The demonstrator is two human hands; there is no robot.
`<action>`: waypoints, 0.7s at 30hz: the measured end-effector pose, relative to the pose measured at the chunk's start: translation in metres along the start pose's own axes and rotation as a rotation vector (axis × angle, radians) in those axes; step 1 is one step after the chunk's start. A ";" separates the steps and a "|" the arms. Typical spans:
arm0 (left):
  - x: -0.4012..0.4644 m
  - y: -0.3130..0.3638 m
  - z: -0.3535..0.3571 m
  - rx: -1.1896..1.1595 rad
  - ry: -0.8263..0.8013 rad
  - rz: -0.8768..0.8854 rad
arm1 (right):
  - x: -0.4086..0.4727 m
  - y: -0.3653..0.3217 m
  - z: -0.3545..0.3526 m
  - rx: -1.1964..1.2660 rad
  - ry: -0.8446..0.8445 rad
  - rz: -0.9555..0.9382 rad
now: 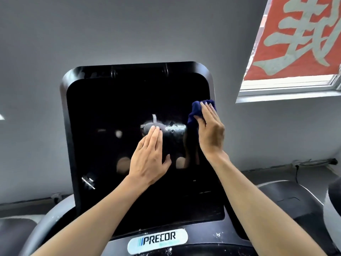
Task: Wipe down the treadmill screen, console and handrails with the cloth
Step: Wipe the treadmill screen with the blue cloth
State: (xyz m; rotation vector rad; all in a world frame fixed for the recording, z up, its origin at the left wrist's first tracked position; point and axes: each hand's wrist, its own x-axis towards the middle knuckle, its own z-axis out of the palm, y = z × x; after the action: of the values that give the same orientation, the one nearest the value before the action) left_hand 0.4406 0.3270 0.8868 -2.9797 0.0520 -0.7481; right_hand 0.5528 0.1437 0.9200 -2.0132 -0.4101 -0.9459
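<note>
The treadmill's black glossy screen (114, 108) fills the middle of the head view, dark and reflecting the room. My right hand (210, 130) presses a dark blue cloth (195, 111) flat against the screen's right side, near its edge, fingers straight over the cloth. My left hand (149, 159) lies flat on the screen's centre with straight fingers and holds nothing. Below the screen sits the console (208, 239) with a white PRECOR badge (157, 241), speckled with white dust. The handrails are hidden, apart from a grey curved part (53, 217) at the lower left.
A grey wall stands behind the screen. A window (287, 89) with a red banner outside is at the upper right. Another dark machine hood (287, 202) sits to the right, and cables run along the floor by the wall.
</note>
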 end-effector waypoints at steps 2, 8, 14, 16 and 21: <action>-0.009 -0.009 -0.005 -0.003 0.019 -0.029 | 0.024 -0.002 0.027 -0.083 -0.136 -0.078; -0.033 -0.047 -0.016 0.021 0.054 -0.125 | 0.035 -0.011 0.061 -0.401 -0.356 -0.160; -0.052 -0.058 -0.012 0.021 0.016 -0.185 | -0.020 -0.038 0.074 -0.483 -0.453 -0.466; -0.057 -0.053 -0.009 0.015 0.024 -0.186 | -0.052 -0.034 0.068 -0.483 -0.536 -0.577; -0.073 -0.044 -0.002 -0.019 0.017 -0.168 | -0.108 0.015 0.030 -0.497 -0.652 -0.721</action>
State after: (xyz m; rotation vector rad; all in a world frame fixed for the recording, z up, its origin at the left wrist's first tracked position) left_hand 0.3760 0.3746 0.8574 -3.0237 -0.1941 -0.7935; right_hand 0.5044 0.1658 0.8205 -2.6824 -1.4481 -0.8155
